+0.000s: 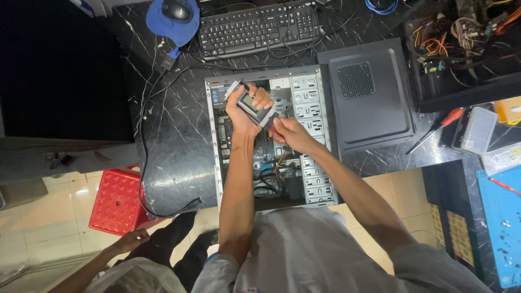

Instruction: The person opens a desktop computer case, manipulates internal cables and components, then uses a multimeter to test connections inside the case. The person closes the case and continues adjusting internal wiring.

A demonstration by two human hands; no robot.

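Observation:
An open computer case [312, 108] lies flat on a dark marble table [173, 152], its inside facing up. My left hand [241, 111] holds a small grey drive in a metal bracket [252, 103] above the case's upper bay. My right hand [290, 133] is just right of it, fingers pinched on a thin red-handled tool [275, 125] whose tip points at the bracket's lower end. Coloured wires [278, 163] run inside the case below my hands.
The case's black side panel [369, 97] lies to the right. A keyboard [258, 27] and a mouse on a blue pad [176, 13] sit behind. A red-handled screwdriver [437, 127], a clear parts box [478, 130] and a blue mat [502, 222] are at the right. Another person's hand [130, 239] rests by a red stool [116, 201].

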